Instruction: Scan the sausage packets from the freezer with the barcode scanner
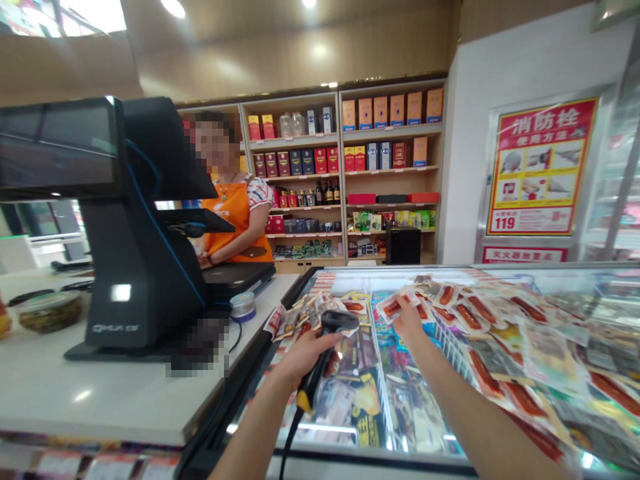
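My left hand (299,355) is wrapped round the handle of a black and yellow barcode scanner (338,321), whose cord hangs down below. The scanner's head points forward and to the right, above the glass top of a chest freezer (334,437). To the right, my right hand (408,316) grips a clear vacuum pack of red sausage (391,307) by its near edge. A pile of similar sausage packs (470,315) covers the glass right of that hand. Another small heap of packets (299,319) lies just beyond the scanner.
On the left, a black cash register (145,267) stands on a white counter (125,407) with a roll of tape (243,305). A person in an orange apron (240,220) stands behind it. Shelves of boxes and bottles (345,160) line the back.
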`<state>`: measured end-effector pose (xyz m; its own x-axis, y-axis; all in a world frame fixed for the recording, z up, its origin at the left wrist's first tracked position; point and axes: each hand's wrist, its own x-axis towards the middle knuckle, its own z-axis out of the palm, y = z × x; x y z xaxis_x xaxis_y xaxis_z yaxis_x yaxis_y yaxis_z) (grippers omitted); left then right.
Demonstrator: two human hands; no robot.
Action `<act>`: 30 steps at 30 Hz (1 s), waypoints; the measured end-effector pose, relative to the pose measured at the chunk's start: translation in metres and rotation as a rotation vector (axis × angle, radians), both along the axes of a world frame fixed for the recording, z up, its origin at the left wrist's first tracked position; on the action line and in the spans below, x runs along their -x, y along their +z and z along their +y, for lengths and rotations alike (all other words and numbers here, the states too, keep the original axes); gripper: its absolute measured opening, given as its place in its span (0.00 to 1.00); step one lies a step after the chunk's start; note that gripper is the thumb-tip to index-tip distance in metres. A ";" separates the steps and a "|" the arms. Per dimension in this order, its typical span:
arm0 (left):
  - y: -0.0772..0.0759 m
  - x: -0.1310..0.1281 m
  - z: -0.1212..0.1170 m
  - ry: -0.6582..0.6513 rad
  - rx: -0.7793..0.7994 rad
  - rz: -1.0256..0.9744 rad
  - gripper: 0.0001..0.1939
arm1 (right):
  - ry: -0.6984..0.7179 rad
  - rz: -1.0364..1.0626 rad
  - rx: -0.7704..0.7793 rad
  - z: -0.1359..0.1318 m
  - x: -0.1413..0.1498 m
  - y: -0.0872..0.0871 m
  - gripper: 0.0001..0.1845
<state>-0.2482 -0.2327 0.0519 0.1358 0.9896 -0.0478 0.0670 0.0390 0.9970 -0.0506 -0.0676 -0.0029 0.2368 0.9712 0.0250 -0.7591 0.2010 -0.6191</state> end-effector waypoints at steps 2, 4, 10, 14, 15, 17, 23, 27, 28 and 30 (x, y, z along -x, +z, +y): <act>0.000 -0.003 -0.001 0.003 0.006 0.004 0.15 | -0.040 0.021 -0.018 0.003 0.000 0.001 0.10; 0.001 -0.007 -0.002 0.021 0.011 0.003 0.15 | -0.055 0.034 -0.032 0.005 0.001 0.003 0.09; 0.006 -0.017 -0.001 -0.046 0.032 -0.042 0.15 | -0.039 0.187 -0.077 -0.001 0.011 0.010 0.09; 0.008 -0.022 0.004 -0.070 0.054 -0.067 0.16 | 0.003 0.213 -0.081 -0.007 0.015 0.013 0.10; 0.009 -0.023 0.005 -0.068 0.068 -0.071 0.15 | 0.007 0.207 -0.086 -0.008 0.015 0.013 0.11; 0.008 -0.024 0.006 -0.050 0.076 -0.095 0.14 | 0.017 0.194 -0.104 -0.009 0.015 0.013 0.11; 0.003 -0.021 0.011 0.027 0.152 -0.202 0.15 | 0.014 0.199 -0.139 -0.006 0.013 0.009 0.10; 0.004 -0.022 0.015 -0.041 0.237 -0.223 0.17 | -0.006 0.163 -0.187 -0.005 0.011 0.009 0.12; 0.004 -0.023 0.015 -0.045 0.234 -0.228 0.17 | -0.015 0.152 -0.198 -0.006 0.011 0.009 0.12; 0.003 -0.023 0.016 -0.061 0.219 -0.239 0.17 | -0.019 0.152 -0.209 -0.008 0.012 0.010 0.12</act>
<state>-0.2253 -0.2165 0.0549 0.2273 0.9491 -0.2179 -0.1591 0.2569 0.9532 -0.0622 -0.0753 0.0073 0.2718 0.9439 0.1876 -0.8353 0.3282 -0.4412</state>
